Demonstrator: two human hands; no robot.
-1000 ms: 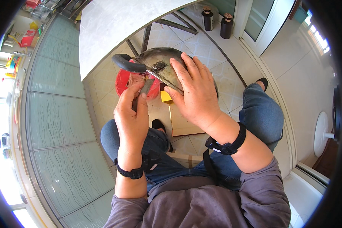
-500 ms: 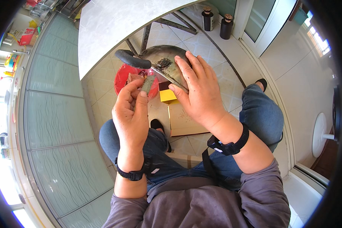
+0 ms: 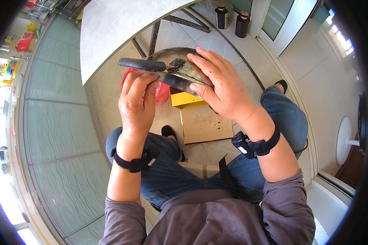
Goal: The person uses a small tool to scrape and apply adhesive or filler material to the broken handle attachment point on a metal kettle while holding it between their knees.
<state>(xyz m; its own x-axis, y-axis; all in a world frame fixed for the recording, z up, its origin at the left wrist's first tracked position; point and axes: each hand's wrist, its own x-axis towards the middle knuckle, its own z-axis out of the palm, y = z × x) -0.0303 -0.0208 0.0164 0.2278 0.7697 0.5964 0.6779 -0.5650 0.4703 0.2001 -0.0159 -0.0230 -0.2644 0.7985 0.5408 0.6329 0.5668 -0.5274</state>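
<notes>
A round, shiny metal pan [image 3: 197, 70] with dark residue on its surface is held up tilted in front of me. Its thick black handle [image 3: 141, 64] points left. My right hand [image 3: 218, 81] grips the pan's right side, thumb at the near rim and fingers laid over its surface. Just under the handle, my left hand [image 3: 138, 96] is closed in a pinch, fingertips against the underside near where handle and pan meet. What those fingers hold is hidden.
Below the pan, a red plastic basin or bag [image 3: 162, 92] sits beside an opened yellow box [image 3: 188, 99] and its crumb-strewn flap [image 3: 206, 124]. A pale table [image 3: 114, 30] stands ahead left. Two dark bottles [image 3: 242, 25] stand at the far right. Glass-fronted cabinets [image 3: 65, 126] line my left.
My left hand has moved up under the handle, and the greenish-grey strip it pinched is out of sight. The pan has tilted, showing its dark side, and my right hand has shifted slightly right.
</notes>
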